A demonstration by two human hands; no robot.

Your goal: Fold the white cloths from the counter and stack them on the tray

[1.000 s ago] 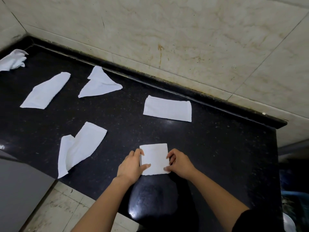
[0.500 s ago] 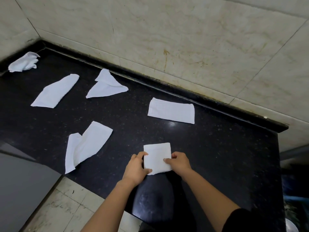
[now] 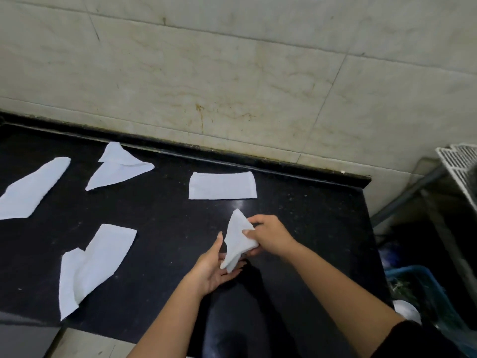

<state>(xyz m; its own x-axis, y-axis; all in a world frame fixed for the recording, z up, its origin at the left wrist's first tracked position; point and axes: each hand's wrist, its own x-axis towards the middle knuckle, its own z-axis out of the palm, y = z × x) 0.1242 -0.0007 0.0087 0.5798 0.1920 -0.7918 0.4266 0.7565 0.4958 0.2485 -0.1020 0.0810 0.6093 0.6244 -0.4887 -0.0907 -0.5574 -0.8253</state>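
A small folded white cloth [image 3: 237,237] is lifted off the black counter [image 3: 165,228]. My right hand [image 3: 268,235] pinches it near its right edge. My left hand [image 3: 213,267] lies palm up under its lower corner, fingers straight. Several more white cloths lie on the counter: a flat rectangle [image 3: 222,186] behind my hands, a triangle-shaped one [image 3: 117,166], a long one [image 3: 31,188] at the far left and a crumpled one [image 3: 90,264] near the front edge. A white slatted tray or rack [image 3: 462,166] shows at the right edge.
A tiled wall [image 3: 232,73] rises behind the counter. Right of the counter's end is a dark gap holding a blue crate [image 3: 423,288] and a white round object [image 3: 407,311]. A metal bar [image 3: 410,192] slants beside the rack. Floor tiles [image 3: 85,344] show below the front edge.
The folded cloth has been lifted from the counter and tilted up between my hands; my left hand has turned palm up beneath it. The view has swung right, bringing the rack into sight.
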